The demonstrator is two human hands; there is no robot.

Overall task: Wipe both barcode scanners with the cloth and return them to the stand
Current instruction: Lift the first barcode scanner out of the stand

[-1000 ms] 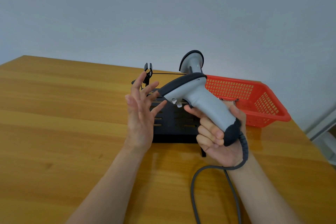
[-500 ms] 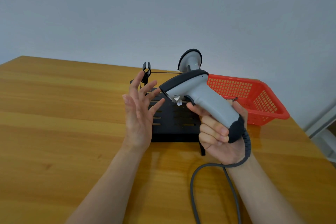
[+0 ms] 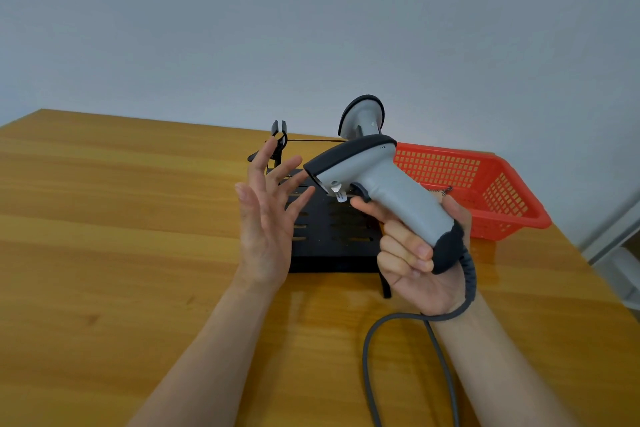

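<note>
Grey and black plastic make up the scanner (image 3: 391,191) in the right hand (image 3: 415,263): a pale grey body and handle, a black hood over the head, a black trigger (image 3: 362,191) beneath it and a black cap at the butt. A small white tag (image 3: 337,192) sits under the head just ahead of the trigger, but its print is too small to read. The right hand grips the handle, fingers curled round its front and thumb behind. It holds the scanner above the table (image 3: 104,218), tilted so the head points up and left, in front of the stand (image 3: 332,236). A dark grey cable (image 3: 370,357) leaves the butt, ribbed at first, loops under the wrist and runs off the lower edge of view.

The left hand (image 3: 266,218) is raised beside the head, palm turned right, fingers straight and spread. It holds nothing, and its fingertips are close to the scanner's nose — whether they touch I cannot tell.

The stand is black, with rows of slots in its sloping plate, and rests on the wooden table. At its back right the second scanner (image 3: 362,114) stands upright in the same grey with a black rim, its lower part hidden behind the held one. A black clip (image 3: 278,135) rises at the stand's back left, and a thin black line runs from it toward the second scanner. A red mesh basket (image 3: 485,184) sits on the table just right of the stand.
</note>
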